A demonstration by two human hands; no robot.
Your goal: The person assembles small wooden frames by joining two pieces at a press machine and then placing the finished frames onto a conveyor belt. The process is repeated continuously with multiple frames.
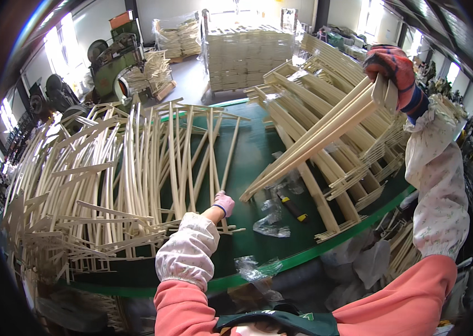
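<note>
Green table (247,151) w/ crumpled clear plastic scraps (270,224) and a dark utility knife w/ yellow end (292,207) near front edge. Far bkgd: wrapped stacks of pale slats on pallets (247,50); green machine (110,61) at left by windows.

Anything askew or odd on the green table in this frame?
Yes. The pale wooden frames on the left lie in a loose, criss-crossed heap, some overhanging the green table edge, unlike the neater stack on the right. Crumpled clear plastic scraps litter the middle. The right hand holds a bundle of slats aloft, tilted.
</note>
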